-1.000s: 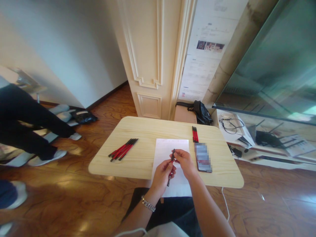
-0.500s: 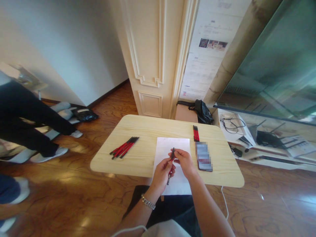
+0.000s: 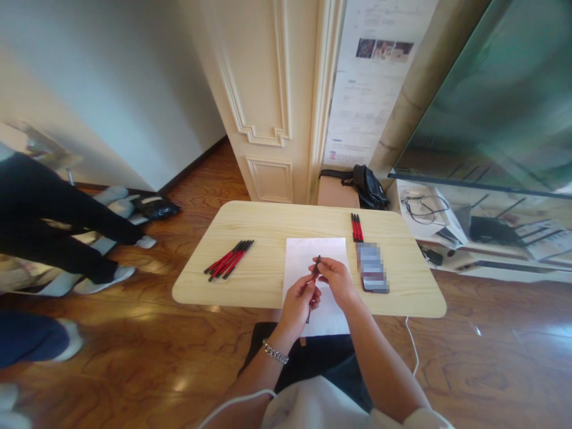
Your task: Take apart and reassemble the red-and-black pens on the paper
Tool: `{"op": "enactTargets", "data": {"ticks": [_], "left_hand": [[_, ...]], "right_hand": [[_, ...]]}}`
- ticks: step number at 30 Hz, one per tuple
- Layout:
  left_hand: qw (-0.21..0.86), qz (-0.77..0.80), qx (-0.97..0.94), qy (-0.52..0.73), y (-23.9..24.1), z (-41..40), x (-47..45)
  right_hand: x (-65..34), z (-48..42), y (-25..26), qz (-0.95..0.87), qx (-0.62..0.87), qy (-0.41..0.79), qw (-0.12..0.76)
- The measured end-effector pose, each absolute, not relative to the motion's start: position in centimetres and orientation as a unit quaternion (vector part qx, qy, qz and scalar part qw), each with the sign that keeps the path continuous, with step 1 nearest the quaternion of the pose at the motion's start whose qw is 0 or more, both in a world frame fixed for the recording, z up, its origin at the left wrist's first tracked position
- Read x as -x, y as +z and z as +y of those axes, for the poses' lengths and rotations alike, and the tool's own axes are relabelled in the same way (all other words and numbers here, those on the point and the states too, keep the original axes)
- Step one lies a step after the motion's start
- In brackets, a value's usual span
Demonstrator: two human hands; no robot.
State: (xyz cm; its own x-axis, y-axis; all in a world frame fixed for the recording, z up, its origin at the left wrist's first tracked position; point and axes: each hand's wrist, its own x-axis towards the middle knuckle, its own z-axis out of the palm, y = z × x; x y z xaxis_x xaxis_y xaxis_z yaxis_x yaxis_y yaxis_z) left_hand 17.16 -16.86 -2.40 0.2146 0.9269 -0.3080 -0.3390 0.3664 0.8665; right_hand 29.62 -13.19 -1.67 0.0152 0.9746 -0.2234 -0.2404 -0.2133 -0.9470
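Both my hands hold one red and black pen (image 3: 313, 288) over a white sheet of paper (image 3: 317, 262) on a small light wooden table (image 3: 259, 280). My left hand (image 3: 300, 304) is closed round the pen's lower part. My right hand (image 3: 336, 277) pinches the pen's upper end, near the black cap. A bundle of several red and black pens (image 3: 229, 260) lies on the table to the left. Another small group of such pens (image 3: 356, 227) lies at the back right, just beyond a phone (image 3: 372, 267).
A person's legs in dark trousers (image 3: 49, 226) stretch out on the wooden floor at the left, with another foot (image 3: 67, 341) nearer. A black bag (image 3: 367, 187) sits behind the table by a cream door. A low shelf with cables (image 3: 451, 229) stands to the right.
The camera view shifted slightly down and left, so the table sits higher in the frame. Both hands keep their hold on the pen with little change.
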Motion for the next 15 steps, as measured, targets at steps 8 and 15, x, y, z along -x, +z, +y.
{"op": "enactTargets", "data": {"ticks": [8, 15], "left_hand": [[0.71, 0.422, -0.361, 0.433, -2.4, -17.1, -16.9], [0.711, 0.42, -0.355, 0.438, -2.9, -17.8, -15.8]], "right_hand": [[-30.1, -12.6, -1.1, -0.357, 0.499, 0.588, 0.527], [-31.2, -9.5, -1.4, -0.374, 0.548, 0.516, 0.542]]}}
